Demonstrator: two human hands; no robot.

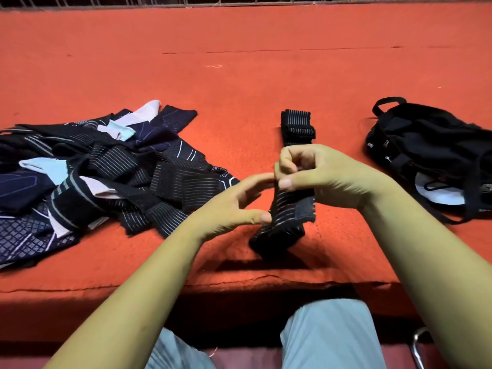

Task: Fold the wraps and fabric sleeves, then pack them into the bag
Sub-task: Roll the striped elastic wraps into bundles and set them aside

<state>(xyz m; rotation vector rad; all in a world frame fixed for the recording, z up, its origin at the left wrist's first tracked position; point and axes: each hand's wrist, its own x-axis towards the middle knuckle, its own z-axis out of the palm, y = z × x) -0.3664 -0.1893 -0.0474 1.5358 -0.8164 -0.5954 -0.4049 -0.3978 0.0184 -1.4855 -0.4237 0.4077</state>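
A black wrap with thin white stripes (288,217) hangs above the red table's front edge. My right hand (316,177) grips its upper end with curled fingers. My left hand (239,203) pinches the wrap's left edge between thumb and fingertips. Just behind my hands, folded striped wraps (298,126) lie in a small stack. A loose heap of black wraps and navy patterned sleeves (101,171) covers the table's left side. The black bag (431,153) lies open at the right.
The red felt table (239,75) stretches far back to a wire fence (159,1). My knees in light trousers (324,334) sit below the front edge. A metal chair part (418,347) shows at the bottom right.
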